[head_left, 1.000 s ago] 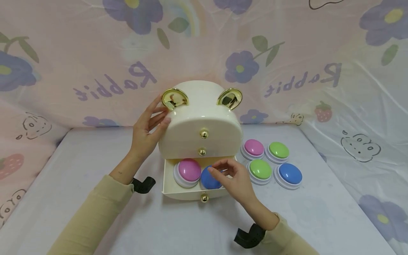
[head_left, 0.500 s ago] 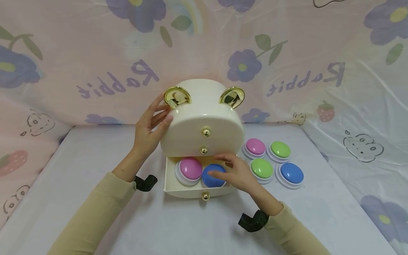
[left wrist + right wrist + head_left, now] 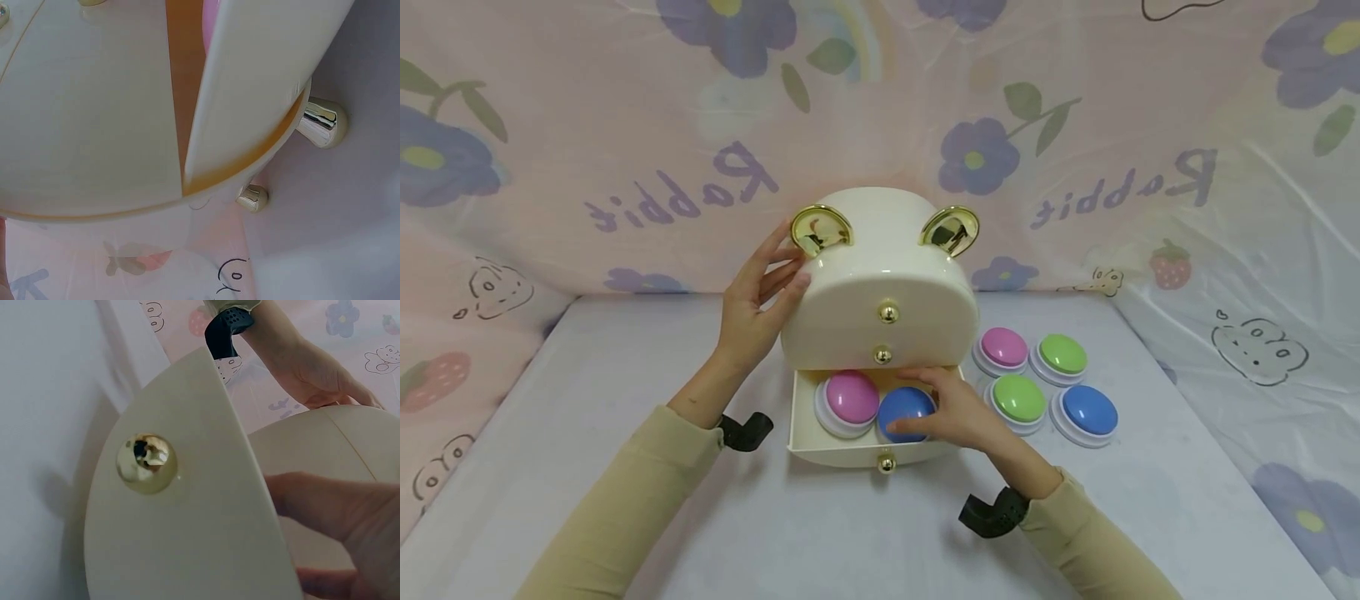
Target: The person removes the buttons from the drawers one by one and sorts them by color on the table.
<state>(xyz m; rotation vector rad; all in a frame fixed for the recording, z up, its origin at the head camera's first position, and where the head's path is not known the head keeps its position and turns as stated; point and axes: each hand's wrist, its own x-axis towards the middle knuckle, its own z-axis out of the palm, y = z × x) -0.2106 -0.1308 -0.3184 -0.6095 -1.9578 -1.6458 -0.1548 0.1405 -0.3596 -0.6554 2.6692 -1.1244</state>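
A cream storage box (image 3: 880, 325) with gold ears stands upright in the head view, its bottom drawer (image 3: 792, 417) pulled out. My left hand (image 3: 756, 304) rests against its left side, below the left ear. Inside the drawer lie a pink dome button (image 3: 852, 397) and a blue dome button (image 3: 904, 408), both round. My right hand (image 3: 958, 412) reaches over the drawer's right side with fingers spread about the blue button, thumb across its near side and index finger beyond its far edge. In the right wrist view the drawer front with its gold knob (image 3: 147, 462) hides the button and fingertips.
Right of the box sit a pink button (image 3: 1003, 347), two green buttons, the nearer green button (image 3: 1018, 398) closer to the box, and another blue button (image 3: 1088, 411). A white cloth (image 3: 737, 533) covers the table. Patterned fabric (image 3: 880, 108) rises behind.
My right hand's fingers have spread apart from a closer pose over the blue button, and the thumb has dropped to its near side. The left hand stays against the box.
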